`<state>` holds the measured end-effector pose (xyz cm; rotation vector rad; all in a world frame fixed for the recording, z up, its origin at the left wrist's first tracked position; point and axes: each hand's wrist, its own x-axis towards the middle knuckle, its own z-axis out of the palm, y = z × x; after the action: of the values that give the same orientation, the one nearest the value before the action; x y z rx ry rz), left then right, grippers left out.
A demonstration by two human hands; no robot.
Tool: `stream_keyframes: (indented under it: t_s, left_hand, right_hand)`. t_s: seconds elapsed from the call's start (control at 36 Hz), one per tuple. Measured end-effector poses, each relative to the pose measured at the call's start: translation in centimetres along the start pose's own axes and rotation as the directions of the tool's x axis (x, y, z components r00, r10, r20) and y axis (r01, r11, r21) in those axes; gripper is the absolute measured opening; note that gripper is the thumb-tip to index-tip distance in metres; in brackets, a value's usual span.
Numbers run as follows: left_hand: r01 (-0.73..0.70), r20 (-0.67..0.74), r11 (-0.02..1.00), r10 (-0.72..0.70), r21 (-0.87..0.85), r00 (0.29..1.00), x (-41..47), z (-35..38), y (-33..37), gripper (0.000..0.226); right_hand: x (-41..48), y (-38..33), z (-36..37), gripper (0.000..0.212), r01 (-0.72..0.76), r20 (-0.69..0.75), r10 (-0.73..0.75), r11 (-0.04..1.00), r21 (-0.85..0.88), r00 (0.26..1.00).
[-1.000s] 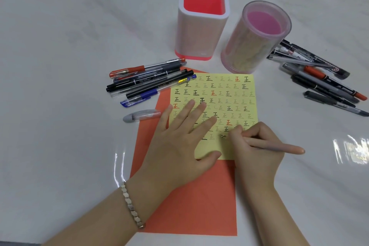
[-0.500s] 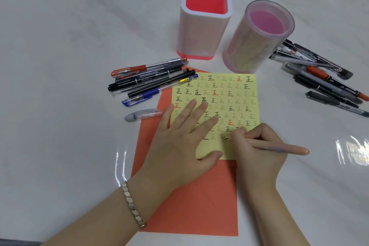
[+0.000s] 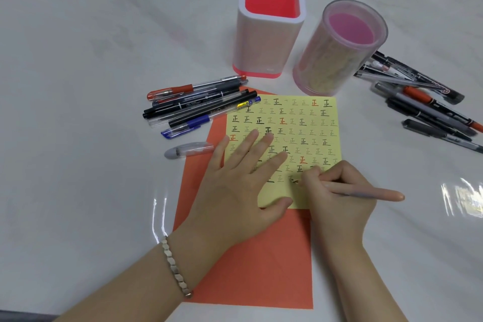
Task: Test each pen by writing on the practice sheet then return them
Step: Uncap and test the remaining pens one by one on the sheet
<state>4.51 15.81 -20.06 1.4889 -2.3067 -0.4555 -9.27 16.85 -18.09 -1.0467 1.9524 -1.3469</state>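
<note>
Practice sheet [image 3: 308, 125] is covered in rows of 正, black and red. My right hand [image 3: 337, 198] grips the pen [image 3: 376, 194], tip on the sheet's bottom row; my left hand [image 3: 240, 185] lies flat, fingers straight, pressing the sheet down.

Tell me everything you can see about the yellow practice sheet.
The yellow practice sheet is a squarish piece of pale paper lying flat, partly on an orange sheet. Rows of small handwritten characters in black, grey and red cover it. The left hand presses flat on its lower left; the right hand writes near its bottom edge with a pen.
</note>
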Motion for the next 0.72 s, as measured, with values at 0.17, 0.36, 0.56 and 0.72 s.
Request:
stream_keyframes:
  t_s: [0.17, 0.36, 0.56, 0.72]
  left_hand:
    - [0.001, 0.007, 1.0, -0.001, -0.001, 1.0, 0.03, 0.01, -0.03, 0.062]
    - [0.0, 0.002, 1.0, 0.0, 0.001, 1.0, 0.03, 0.01, -0.08, 0.061]
    - [0.002, 0.013, 1.0, -0.002, 0.018, 1.0, 0.03, 0.02, -0.06, 0.062]
    - [-0.008, 0.027, 1.0, 0.008, 0.03, 1.0, 0.02, 0.05, -0.17, 0.062]
  right_hand:
    - [-0.12, -0.14, 0.03, 0.036, -0.021, -0.016, 0.022, 0.999, 0.024, 1.0]
    - [-0.12, -0.22, 0.02, 0.039, -0.013, 0.023, 0.013, 1.0, -0.018, 1.0]
    - [-0.31, -0.49, -0.08, 0.037, -0.021, -0.056, 0.021, 1.0, 0.002, 0.998]
    - [-0.29, -0.64, -0.11, 0.03, -0.069, -0.077, 0.069, 0.998, 0.012, 0.995]
